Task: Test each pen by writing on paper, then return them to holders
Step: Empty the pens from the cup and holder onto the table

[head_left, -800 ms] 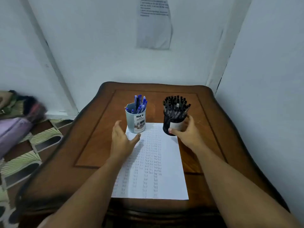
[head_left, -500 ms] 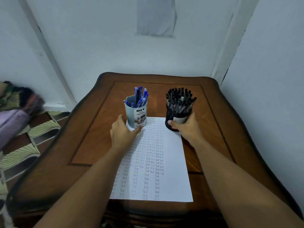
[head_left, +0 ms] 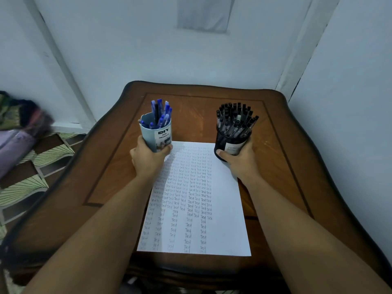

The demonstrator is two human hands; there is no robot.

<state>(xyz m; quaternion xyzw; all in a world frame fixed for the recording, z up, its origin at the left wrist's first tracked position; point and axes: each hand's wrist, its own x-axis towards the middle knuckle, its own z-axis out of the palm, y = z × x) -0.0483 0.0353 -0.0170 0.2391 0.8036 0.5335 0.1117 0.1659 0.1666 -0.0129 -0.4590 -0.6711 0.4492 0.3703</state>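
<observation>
My left hand (head_left: 148, 160) grips the blue holder (head_left: 156, 135), my right hand (head_left: 239, 161) the black holder (head_left: 232, 142), both at the paper's (head_left: 197, 200) far edge. I'd slide them apart gently, keeping each upright.

Table (head_left: 275, 166) stands against wall corner; paper sheet (head_left: 222, 209) lies at table centre, running from mid-table to near edge. Left holder (head_left: 156, 135) w/ pens (head_left: 161, 112) sits at sheet's far-left corner, left hand (head_left: 147, 159) around its base; right holder (head_left: 232, 141) w/ pens (head_left: 235, 119) at sheet's far-right corner, right hand (head_left: 240, 161) around its base, the two holders well apart. Posted sheet (head_left: 204, 13) on wall behind table; cloth bundle (head_left: 19, 128) on floor to left of table.
</observation>
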